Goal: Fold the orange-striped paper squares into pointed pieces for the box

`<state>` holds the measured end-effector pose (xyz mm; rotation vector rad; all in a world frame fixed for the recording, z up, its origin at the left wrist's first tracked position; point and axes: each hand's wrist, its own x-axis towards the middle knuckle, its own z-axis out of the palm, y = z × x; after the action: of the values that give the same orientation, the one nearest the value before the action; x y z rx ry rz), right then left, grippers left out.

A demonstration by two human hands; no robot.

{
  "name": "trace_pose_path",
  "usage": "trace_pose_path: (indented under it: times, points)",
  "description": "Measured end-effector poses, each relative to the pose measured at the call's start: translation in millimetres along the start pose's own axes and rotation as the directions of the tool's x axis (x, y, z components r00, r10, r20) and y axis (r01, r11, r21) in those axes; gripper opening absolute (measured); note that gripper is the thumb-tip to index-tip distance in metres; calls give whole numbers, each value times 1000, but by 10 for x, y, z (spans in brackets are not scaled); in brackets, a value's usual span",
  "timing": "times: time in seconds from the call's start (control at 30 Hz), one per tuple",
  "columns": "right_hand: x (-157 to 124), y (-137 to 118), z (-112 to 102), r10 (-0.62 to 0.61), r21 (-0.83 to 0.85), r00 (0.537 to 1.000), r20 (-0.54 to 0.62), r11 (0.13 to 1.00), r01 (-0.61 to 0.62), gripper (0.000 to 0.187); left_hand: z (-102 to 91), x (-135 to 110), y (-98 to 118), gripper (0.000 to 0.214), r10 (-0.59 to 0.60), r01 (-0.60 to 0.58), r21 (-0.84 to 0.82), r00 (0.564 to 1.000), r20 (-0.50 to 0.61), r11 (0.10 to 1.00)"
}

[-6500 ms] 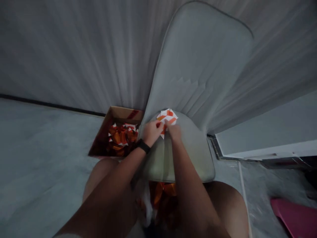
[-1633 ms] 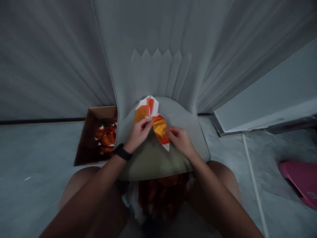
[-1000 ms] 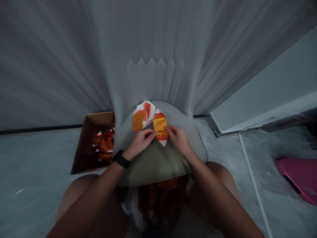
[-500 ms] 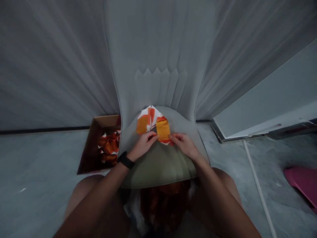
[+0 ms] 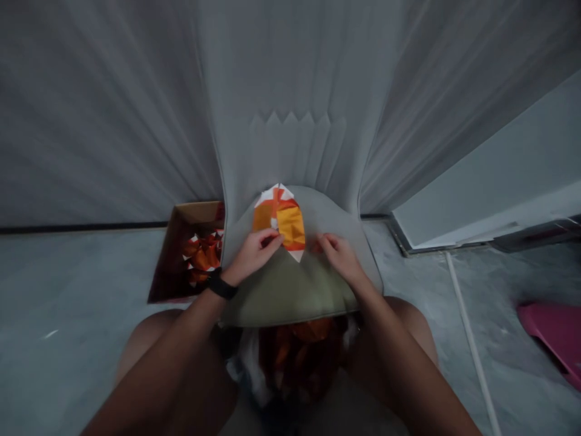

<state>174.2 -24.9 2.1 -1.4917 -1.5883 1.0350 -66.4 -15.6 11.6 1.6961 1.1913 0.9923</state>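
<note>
The left hand has its grip pinching an orange-and-white piece on the chair, covering one edge. The right hand is blurred beside it; whether its grip holds anything I cannot tell. The chair part-hides the box.

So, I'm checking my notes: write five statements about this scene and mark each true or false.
1. The bare left hand touches the orange, red and white folded piece on the padded grey-green chair. True.
2. The black wristband is on the right wrist. False: it is on the left.
3. An open brown cardboard box, holding orange-and-white pieces, stands left of the chair. True.
4. The curved pink object lies left of the chair. False: it lies to the right.
5. The bare right hand grips the folded piece. False: a gap shows between them.
</note>
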Motion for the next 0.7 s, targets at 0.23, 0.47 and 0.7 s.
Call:
trace_pose_path:
  times: [0.23, 0.47, 0.7]
  points:
    - [-114, 154, 248, -69, -161, 993, 92, 983, 83, 47, -1260, -541, -175, 32, -360, 361, -12, 923, -135, 932]
    - [-236, 186, 694, -163, -513, 984, -73, 852, 104, 51, -1955, -1027, -788, 30, -586, 698, 364, 715, -381, 616]
    - [-391, 130, 917, -152, -612, 965, -214, 790, -11, 52, -1712, -790, -610, 38, -233, 425, 260, 806, -544, 867]
